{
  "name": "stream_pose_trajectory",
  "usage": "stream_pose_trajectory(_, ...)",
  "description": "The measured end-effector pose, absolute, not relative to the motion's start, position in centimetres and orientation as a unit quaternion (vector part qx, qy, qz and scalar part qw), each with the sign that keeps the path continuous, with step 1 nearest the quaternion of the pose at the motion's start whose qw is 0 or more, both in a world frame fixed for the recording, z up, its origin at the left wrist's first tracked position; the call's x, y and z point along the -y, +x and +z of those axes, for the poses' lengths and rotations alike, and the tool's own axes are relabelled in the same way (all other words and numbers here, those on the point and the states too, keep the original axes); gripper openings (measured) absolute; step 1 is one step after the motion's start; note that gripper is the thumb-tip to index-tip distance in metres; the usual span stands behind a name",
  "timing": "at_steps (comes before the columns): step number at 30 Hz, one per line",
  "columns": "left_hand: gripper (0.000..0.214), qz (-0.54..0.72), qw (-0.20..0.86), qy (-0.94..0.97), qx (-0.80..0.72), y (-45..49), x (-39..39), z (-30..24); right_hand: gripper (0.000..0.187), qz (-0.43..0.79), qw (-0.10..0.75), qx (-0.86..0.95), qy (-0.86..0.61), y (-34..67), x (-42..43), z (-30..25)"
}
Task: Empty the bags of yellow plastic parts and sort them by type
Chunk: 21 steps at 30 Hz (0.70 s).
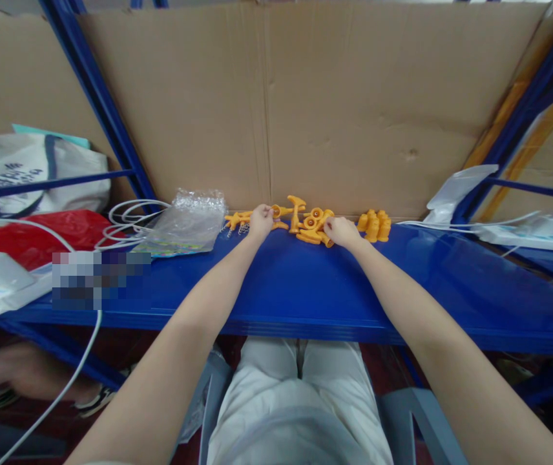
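Observation:
Both my arms reach far across a blue shelf (305,284) to a heap of small orange plastic parts (311,223) against a cardboard back wall. My left hand (260,221) is closed, pinching an orange part (279,210) at the heap's left side. My right hand (340,231) is closed with its fingertips on orange parts at the heap's right side; what it grips is too small to name. A tidy cluster of upright orange pieces (375,225) stands just right of my right hand. More orange parts with small metal springs (236,223) lie left of my left hand.
A crumpled clear plastic bag (184,219) and coiled white cable (128,216) lie at left, with a red bag (34,236), a white tote (34,171) and white devices (0,278). White power strips and cables (523,232) sit at right. Another person's leg (24,374) shows lower left.

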<state>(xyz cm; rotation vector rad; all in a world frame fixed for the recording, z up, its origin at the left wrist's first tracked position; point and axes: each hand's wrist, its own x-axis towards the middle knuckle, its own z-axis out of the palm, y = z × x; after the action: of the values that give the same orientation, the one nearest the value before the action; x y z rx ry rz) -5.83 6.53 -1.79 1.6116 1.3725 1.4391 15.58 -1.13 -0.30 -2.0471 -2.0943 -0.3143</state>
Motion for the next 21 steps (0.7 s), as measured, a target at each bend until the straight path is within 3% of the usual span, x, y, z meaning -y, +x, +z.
stream_pose_trajectory(6,0.016,0.509,0.352,0.604,-0.503,-5.0,-5.9,-1.9,0.038,-0.107,0.098,0.709,-0.690,15.6,1.0,-0.3)
stream_pose_trajectory(21,0.012,0.550,0.315,0.590,-0.500,-4.3,-6.6,-2.5,0.040,-0.123,0.098,0.708,-0.688,15.4,1.3,-0.3)
